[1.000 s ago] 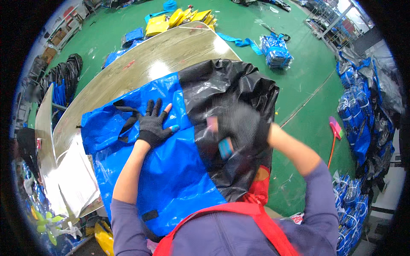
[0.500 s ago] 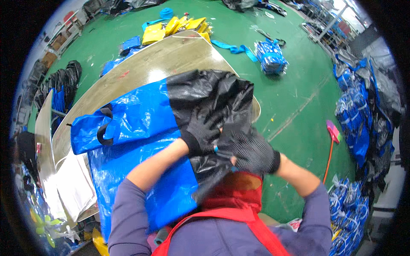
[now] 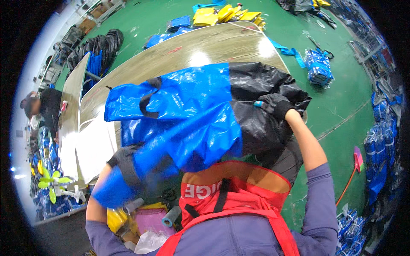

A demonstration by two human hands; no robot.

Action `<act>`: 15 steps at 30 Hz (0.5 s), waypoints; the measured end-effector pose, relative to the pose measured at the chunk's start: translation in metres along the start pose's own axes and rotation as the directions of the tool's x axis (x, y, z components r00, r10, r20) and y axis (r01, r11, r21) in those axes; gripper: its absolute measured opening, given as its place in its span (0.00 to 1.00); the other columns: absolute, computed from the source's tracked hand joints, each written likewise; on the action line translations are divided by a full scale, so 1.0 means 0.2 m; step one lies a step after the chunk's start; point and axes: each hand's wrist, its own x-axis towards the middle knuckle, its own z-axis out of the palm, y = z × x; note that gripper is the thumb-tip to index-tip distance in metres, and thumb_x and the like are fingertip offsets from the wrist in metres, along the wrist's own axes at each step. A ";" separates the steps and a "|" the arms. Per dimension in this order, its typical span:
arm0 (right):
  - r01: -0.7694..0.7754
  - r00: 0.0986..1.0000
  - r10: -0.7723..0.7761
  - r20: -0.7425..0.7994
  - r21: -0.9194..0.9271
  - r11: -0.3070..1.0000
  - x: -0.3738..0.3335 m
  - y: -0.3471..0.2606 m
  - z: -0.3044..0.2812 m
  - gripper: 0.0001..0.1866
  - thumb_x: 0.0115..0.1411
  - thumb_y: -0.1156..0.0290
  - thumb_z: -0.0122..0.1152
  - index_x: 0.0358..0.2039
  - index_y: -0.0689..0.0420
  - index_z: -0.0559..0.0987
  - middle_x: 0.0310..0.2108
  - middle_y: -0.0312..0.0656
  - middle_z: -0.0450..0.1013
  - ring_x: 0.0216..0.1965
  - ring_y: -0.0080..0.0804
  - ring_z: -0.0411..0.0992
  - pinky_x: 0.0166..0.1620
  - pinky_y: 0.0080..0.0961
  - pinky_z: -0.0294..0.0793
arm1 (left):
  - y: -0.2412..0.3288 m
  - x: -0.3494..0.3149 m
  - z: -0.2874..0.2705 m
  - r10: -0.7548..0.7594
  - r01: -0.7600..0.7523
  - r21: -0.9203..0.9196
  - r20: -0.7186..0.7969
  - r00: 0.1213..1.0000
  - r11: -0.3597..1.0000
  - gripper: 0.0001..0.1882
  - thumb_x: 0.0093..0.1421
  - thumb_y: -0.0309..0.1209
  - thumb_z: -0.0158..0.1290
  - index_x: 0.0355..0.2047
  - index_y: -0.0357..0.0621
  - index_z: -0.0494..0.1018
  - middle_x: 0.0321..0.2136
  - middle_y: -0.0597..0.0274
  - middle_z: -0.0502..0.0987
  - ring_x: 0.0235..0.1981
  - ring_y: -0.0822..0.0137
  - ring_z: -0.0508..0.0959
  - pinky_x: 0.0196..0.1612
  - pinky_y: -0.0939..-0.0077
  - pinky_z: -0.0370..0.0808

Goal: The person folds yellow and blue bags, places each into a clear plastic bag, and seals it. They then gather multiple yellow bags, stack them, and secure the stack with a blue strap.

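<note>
Gripping the black end of the blue-and-black tarpaulin bag [image 3: 192, 96] across the desk's [image 3: 239, 40] near edge, the right hand [image 3: 275, 105] is curled closed; I cannot tell the blurred left hand's [image 3: 122, 156] hold. The overhang's weight might drag everything off.

Gloves [image 3: 277, 105]: 2, black, ribbed; right thumb tip [image 3: 258, 103] blue. Top [image 3: 226, 237]: purple-grey, 2 sleeves [image 3: 319, 202] ending near elbows. Apron [image 3: 247, 202]: red, orange-brown panel [image 3: 273, 181], white lettering [image 3: 200, 191], 2 black strips [image 3: 221, 195].
</note>
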 end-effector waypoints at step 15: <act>0.127 0.990 -0.136 -0.043 -0.168 0.978 -0.10 0.00 -0.01 0.23 0.59 0.47 0.48 0.38 0.53 0.79 0.41 0.47 0.71 0.41 0.50 0.72 0.45 0.40 0.71 | -0.22 -0.40 0.61 -0.758 0.351 -0.675 -0.608 0.234 0.649 0.27 0.52 0.33 0.56 0.51 0.34 0.67 0.42 0.52 0.74 0.41 0.62 0.73 0.49 0.65 0.68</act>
